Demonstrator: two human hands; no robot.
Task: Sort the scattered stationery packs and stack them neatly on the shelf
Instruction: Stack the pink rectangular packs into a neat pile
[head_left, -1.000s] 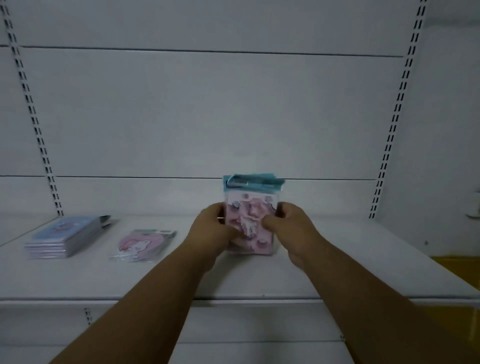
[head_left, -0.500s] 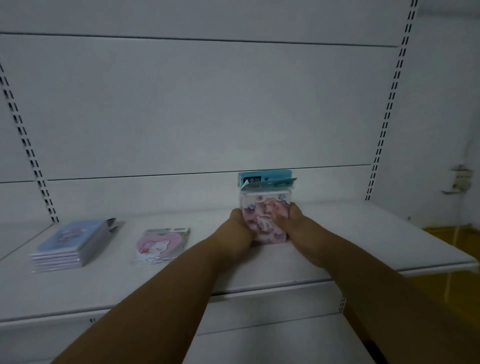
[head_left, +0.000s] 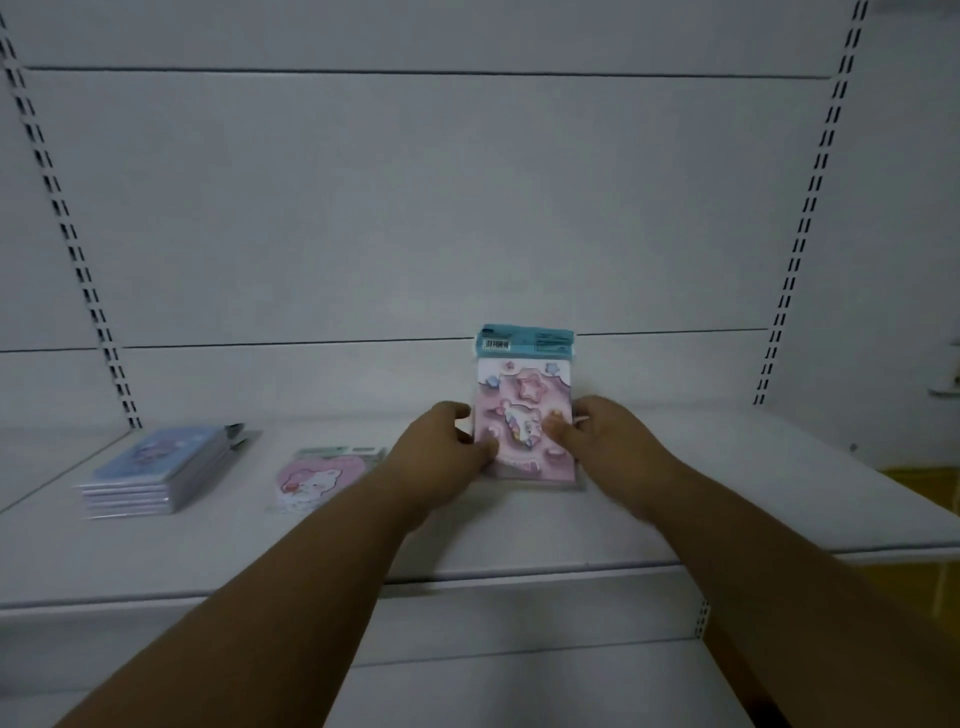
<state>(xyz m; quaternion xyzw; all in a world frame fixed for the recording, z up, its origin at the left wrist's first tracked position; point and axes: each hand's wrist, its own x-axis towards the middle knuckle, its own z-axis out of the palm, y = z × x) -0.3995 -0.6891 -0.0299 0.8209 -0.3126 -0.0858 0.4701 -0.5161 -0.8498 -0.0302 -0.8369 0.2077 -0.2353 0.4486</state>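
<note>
A bundle of pink stationery packs with teal header cards (head_left: 524, 400) stands tilted on the white shelf (head_left: 519, 525), its bottom edge resting on the shelf surface. My left hand (head_left: 441, 457) grips its left side and my right hand (head_left: 602, 441) grips its right side, thumbs across the front. Further left, a stack of blue packs (head_left: 156, 470) lies flat. Between that stack and my left arm lies a pink heart-shaped pack (head_left: 322, 475), partly hidden by my forearm.
The white back wall has slotted uprights at left (head_left: 78, 260) and right (head_left: 800, 234). A lower shelf (head_left: 467, 691) shows below the front edge. Yellow floor (head_left: 924, 483) appears at the far right past the shelf end.
The pink bundle moved slightly right and further back on the shelf, and the packs now sit flush with the header cards aligned. Both hands stayed on its sides.
</note>
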